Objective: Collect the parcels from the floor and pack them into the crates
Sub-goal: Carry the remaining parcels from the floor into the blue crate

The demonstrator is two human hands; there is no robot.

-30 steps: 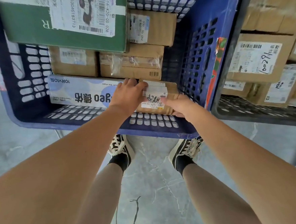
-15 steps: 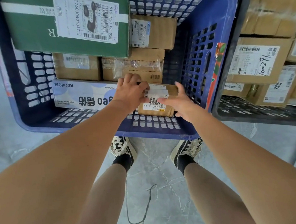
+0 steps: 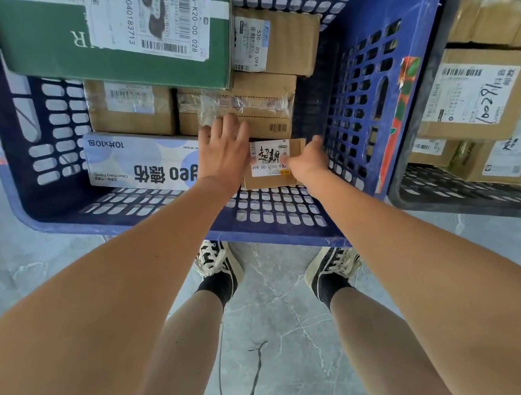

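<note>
A blue plastic crate [image 3: 270, 230] stands before me, holding several parcels. A small brown parcel [image 3: 269, 181] with a white label lies in its near right corner. My right hand [image 3: 307, 161] holds that parcel's right end, thumb across the label and fingers down beside the crate wall. My left hand [image 3: 223, 150] lies open with spread fingers across the right end of a long white wipes box [image 3: 139, 162] and the edge of a taped brown box [image 3: 246, 105]. A green box [image 3: 57, 42] sits on top at the back left.
A dark crate [image 3: 469, 201] filled with labelled brown parcels [image 3: 474, 96] stands touching the blue crate's right side. My two feet are on the grey stone floor just below the blue crate's near rim. A loose black cord [image 3: 250, 377] lies between my legs.
The small parcel has gone down into the crate's near right corner. My left hand has let go of it and spread flat; my right hand has shifted to its right end.
</note>
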